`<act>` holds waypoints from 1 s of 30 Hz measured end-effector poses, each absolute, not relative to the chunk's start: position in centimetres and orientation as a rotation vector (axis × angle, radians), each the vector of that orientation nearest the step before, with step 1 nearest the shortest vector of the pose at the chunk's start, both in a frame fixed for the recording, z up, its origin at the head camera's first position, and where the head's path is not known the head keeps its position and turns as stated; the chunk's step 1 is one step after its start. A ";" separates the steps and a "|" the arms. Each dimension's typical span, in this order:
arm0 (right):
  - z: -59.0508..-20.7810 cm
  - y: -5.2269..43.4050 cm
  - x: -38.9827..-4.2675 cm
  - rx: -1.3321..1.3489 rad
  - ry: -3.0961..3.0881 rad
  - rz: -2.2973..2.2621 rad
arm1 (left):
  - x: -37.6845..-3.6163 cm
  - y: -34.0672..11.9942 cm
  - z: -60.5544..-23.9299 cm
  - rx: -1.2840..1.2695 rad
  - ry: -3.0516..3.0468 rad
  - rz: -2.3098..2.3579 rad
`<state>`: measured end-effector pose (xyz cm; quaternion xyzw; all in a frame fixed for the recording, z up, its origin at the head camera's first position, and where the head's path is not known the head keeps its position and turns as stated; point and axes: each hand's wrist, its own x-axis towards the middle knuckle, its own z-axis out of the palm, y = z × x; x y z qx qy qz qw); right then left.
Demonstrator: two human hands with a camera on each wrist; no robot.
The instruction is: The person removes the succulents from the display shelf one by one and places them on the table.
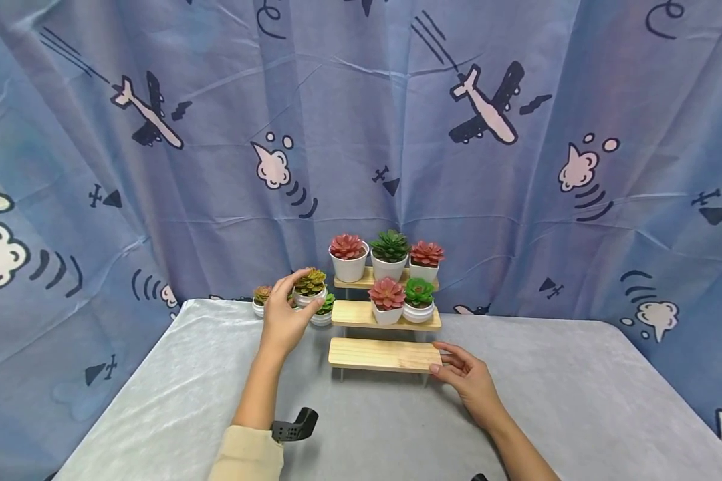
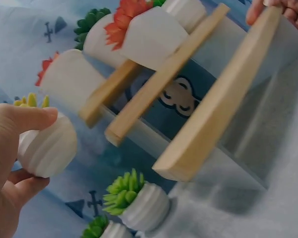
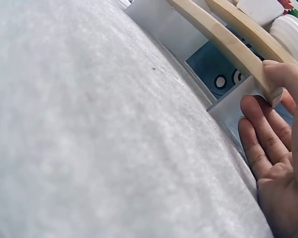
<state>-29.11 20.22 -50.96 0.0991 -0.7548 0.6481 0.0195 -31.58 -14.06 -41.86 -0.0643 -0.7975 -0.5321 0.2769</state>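
My left hand (image 1: 284,321) grips a small potted succulent (image 1: 310,283) with yellow-green leaves between thumb and fingers. Its white ribbed pot (image 2: 54,148) is off the table in the left wrist view, left of a three-tier plant stand with wooden shelves. The lowest shelf (image 1: 379,353) holds no pots, and my right hand (image 1: 472,386) pinches its right end. On the middle shelf (image 1: 351,312) are a pink succulent (image 1: 388,297) and a green one (image 1: 419,297), toward the right. Two red succulents (image 1: 347,248) and a dark green one (image 1: 389,247) line the top shelf.
Left of the stand, more small pots rest on the table, among them a bright green succulent (image 1: 323,309) and an orange-tinted one (image 1: 261,298). A pale grey cloth (image 1: 577,401) covers the table. Behind it hangs a blue curtain (image 1: 361,133) with airplane prints.
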 end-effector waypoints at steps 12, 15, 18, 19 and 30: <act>-50.8 20.1 -29.1 0.292 -2.343 2.018 | -32.6 -15.1 -45.0 -0.200 -2.183 -1.488; -50.8 20.1 -29.0 0.289 -2.339 2.020 | -33.3 -15.4 -46.5 -0.212 -2.142 -1.559; -50.8 20.1 -29.0 0.286 -2.344 2.022 | -33.6 -15.6 -47.7 -0.202 -2.090 -1.642; -50.8 20.1 -29.1 0.285 -2.345 2.023 | -33.7 -15.6 -48.0 -0.198 -2.077 -1.661; -50.9 20.2 -29.1 0.277 -2.338 2.039 | -33.7 -15.8 -49.9 -0.226 -2.167 -1.722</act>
